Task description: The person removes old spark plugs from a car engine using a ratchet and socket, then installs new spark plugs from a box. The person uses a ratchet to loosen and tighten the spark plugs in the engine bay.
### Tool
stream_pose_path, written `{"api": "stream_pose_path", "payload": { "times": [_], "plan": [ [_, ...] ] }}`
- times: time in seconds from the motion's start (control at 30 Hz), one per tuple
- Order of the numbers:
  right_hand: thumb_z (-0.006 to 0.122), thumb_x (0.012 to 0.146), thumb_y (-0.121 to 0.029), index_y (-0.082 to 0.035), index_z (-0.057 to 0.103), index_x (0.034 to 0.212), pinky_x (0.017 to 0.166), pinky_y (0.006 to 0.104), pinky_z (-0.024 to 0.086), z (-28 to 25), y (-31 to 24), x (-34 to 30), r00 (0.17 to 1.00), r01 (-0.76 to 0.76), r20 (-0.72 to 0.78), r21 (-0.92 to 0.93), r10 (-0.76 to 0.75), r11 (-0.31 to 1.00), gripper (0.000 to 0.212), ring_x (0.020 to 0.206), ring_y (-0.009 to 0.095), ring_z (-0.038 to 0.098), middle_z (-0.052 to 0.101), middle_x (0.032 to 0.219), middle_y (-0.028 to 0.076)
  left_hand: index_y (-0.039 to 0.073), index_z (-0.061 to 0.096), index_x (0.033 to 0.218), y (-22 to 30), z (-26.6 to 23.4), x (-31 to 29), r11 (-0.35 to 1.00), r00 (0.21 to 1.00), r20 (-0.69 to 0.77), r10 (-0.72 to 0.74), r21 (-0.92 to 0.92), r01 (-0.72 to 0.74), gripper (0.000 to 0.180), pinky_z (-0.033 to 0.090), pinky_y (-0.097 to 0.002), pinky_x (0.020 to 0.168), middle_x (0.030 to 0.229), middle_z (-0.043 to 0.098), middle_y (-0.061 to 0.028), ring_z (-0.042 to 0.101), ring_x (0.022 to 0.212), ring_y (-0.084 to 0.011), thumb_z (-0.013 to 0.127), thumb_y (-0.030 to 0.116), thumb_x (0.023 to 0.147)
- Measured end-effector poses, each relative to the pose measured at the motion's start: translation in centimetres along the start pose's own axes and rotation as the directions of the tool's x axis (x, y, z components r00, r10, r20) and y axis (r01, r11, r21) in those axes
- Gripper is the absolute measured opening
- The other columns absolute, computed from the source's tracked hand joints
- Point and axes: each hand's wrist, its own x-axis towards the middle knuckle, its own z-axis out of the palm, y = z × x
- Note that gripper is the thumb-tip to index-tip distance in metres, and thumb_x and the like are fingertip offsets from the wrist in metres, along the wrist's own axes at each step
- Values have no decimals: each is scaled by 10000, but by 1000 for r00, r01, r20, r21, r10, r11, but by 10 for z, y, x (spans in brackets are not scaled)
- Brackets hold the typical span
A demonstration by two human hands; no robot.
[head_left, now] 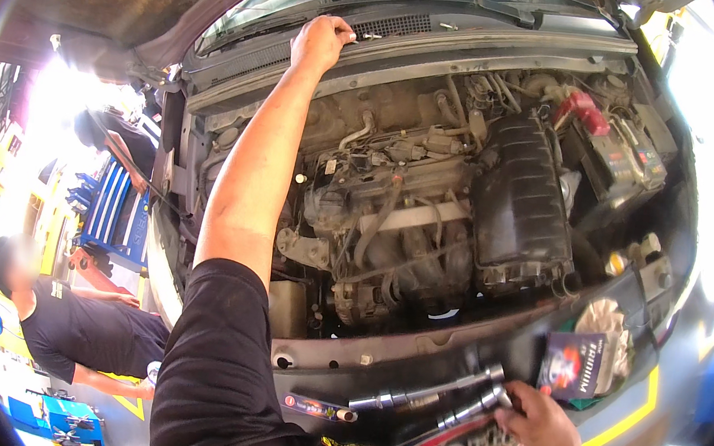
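My left arm stretches across the engine bay. My left hand is at the cowl below the windshield, fingers pinched together; what they hold, if anything, is too small to make out. A small metallic piece lies beside its fingertips, and another small light piece is farther right. At the front edge, my right hand is closed around the head end of a chrome ratchet. Just left of it lies a chrome socket extension bar. A slim printed box rests farther left.
The engine fills the bay, with a black air filter housing and a battery at right. A dark printed box and crumpled cloth sit front right. Two people stand left near a blue tool cabinet.
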Motion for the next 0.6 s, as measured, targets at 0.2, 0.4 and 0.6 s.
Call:
{"api": "stream_pose_path", "payload": {
  "times": [0.2,0.4,0.6],
  "plan": [
    [672,930,-187,0,578,1193,656,316,502,-1,-1,1,998,-47,35,2,47,999,336,744,151,658,695,832,117,191,767,1002,-3,4,-9,1000,1000,-24,-9,-8,9,228,493,-444,908,1038,727,-108,660,1044,-315,715,370,871],
    [688,916,-186,-15,585,1195,668,328,503,1,9,2,999,45,-12,5,-44,999,343,732,167,657,689,835,116,88,748,983,2,-24,-21,979,930,-367,12,-183,-85,207,510,-391,785,981,714,-154,682,887,-308,669,267,913],
    [706,877,-184,-22,574,1206,733,388,505,11,26,8,986,144,-83,-15,-145,989,391,853,304,685,673,912,205,56,710,1021,21,-4,-112,972,978,118,171,-183,-148,257,504,-408,822,999,704,-154,674,922,-343,653,284,917]
  ]
}}
